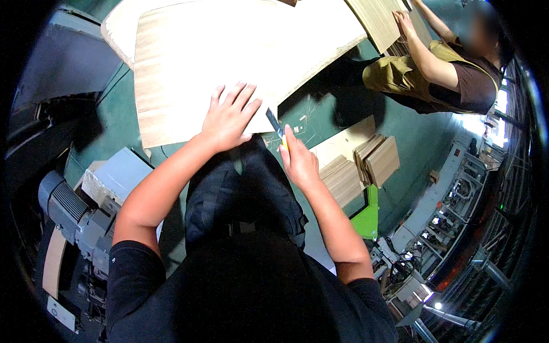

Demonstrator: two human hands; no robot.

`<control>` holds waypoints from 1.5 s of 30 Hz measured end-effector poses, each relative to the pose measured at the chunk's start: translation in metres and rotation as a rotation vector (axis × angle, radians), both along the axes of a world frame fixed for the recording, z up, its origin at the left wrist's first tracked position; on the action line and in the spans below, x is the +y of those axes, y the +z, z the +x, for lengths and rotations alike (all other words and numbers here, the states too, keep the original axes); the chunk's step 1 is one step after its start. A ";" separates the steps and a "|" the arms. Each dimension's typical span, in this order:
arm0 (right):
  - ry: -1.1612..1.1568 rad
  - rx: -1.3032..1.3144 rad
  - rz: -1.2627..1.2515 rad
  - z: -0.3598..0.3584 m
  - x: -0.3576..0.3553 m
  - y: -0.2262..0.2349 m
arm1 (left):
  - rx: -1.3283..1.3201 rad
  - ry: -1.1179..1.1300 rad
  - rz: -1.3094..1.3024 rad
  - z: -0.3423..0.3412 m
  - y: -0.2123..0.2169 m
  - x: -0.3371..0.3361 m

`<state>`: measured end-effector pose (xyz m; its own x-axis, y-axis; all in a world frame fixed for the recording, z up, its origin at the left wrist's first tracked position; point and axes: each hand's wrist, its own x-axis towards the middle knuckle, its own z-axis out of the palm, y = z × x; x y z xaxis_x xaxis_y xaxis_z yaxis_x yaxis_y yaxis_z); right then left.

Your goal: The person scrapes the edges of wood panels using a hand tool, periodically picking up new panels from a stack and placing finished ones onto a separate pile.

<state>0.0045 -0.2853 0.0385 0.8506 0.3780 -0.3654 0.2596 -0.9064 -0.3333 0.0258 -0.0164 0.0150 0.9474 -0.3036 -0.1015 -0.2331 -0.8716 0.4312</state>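
Observation:
A pale wood-grain panel (157, 74) lies in front of me on a larger board (337, 34); strong light washes out much of its face. My left hand (229, 117) rests flat on the panel near its near edge, fingers spread. My right hand (299, 156) is closed round a utility knife (281, 132) with a yellow handle. Its long dark blade points up and left, beside the panel's near right corner. Whether the blade touches the edge I cannot tell.
At the upper right a co-worker (434, 74) in a yellowish apron handles wood panels (374, 26). Stacked wood pieces (340, 177) lie right of my legs above a green metal frame (369, 214). A motor (66, 197) stands left, long machinery (440, 200) right.

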 end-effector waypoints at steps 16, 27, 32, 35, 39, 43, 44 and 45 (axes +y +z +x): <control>-0.037 -0.024 0.288 -0.022 -0.039 -0.013 | 0.014 0.029 0.038 0.001 0.003 -0.006; 0.036 0.043 0.176 -0.032 -0.045 -0.008 | -0.066 0.166 0.090 -0.013 -0.007 -0.038; 0.074 -0.009 0.141 -0.005 -0.034 -0.019 | -0.137 0.161 0.009 -0.018 -0.014 -0.034; 0.098 -0.041 0.114 0.023 -0.018 -0.020 | -0.152 0.164 -0.011 -0.020 -0.019 -0.032; 0.131 -0.065 0.097 0.063 0.001 -0.010 | -0.167 0.163 -0.028 -0.019 -0.020 -0.032; 0.161 -0.069 0.081 0.075 0.003 -0.007 | -0.221 0.154 -0.040 -0.018 -0.020 -0.033; 0.161 -0.063 0.085 0.074 0.001 -0.007 | -0.233 0.144 -0.041 -0.017 -0.018 -0.033; 0.161 -0.059 0.089 0.073 -0.002 -0.008 | -0.251 0.138 -0.021 -0.018 -0.021 -0.032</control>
